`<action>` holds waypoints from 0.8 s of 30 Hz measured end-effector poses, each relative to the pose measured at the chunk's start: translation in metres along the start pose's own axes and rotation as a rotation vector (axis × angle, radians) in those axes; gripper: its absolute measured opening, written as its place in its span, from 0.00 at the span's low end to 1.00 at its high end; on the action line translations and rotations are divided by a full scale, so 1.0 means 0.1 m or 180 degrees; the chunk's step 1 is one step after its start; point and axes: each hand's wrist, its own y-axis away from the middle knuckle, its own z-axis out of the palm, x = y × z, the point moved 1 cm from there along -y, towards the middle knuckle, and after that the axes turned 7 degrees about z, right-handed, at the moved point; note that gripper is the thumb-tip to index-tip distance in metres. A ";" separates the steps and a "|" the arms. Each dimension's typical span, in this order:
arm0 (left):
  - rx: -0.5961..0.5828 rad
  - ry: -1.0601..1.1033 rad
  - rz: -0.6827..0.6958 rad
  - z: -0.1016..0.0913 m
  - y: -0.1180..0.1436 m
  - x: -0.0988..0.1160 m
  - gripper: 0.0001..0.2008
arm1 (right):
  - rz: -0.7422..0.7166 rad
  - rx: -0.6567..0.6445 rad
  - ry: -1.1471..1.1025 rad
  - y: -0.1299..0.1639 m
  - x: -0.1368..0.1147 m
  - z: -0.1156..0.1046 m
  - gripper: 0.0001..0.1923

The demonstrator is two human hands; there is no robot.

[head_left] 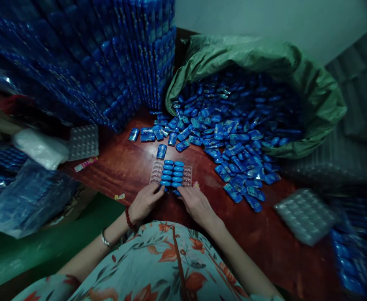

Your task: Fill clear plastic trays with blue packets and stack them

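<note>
Head view: both hands rest at the near edge of a clear tray (pixel 170 173) lying flat on a red-brown table (pixel 123 163). Left hand (pixel 145 202) has its fingers curled against the tray's near left corner; right hand (pixel 196 202) lies with fingers extended toward the near right corner. Whether either hand pinches a piece cannot be told, since the fingertips overlap the tray edge and a blue piece (pixel 176 192) shows between them.

Middle pockets of the tray hold two columns of blue capsules (pixel 173 172); the outer pockets on both sides, just beyond each hand's fingertips, appear unfilled. A single loose packet (pixel 161 151) lies just past the tray's far edge. Farther from the hands and to the right, a heap of packets (pixel 230 133) spills from a green sack (pixel 296 83). Far left of the hands stands a tall stack (pixel 108 58) of filled blue trays. Spare clear trays lie to the left (pixel 83 142) and right (pixel 305 215), well apart from the hands. A white bag (pixel 40 148) sits beside the left spare.

Judged step: loading the tray, roughly midway, with centre columns seated. Judged requirement of the next move: a reach beyond the tray to the loose pieces, then seating one squarely in an outer pocket without disturbing those already placed.
</note>
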 end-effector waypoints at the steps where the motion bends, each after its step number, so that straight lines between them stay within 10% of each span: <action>1: -0.0150 -0.0080 0.0081 0.00 -0.03 0.00 0.14 | -0.0033 0.0167 -0.0016 0.01 0.01 0.04 0.13; 5: -0.0526 -0.0232 0.0269 0.03 -0.07 -0.01 0.15 | -0.0117 0.0655 0.0044 0.03 -0.04 0.11 0.13; 16: 0.0265 0.0124 -0.0114 0.20 0.10 -0.18 0.19 | -0.0266 0.0330 0.0525 -0.17 -0.28 0.05 0.12; 24: 0.0588 0.0716 -0.0190 0.23 -0.21 -0.43 0.12 | 0.0096 0.0321 -0.0175 -0.35 0.10 -0.04 0.08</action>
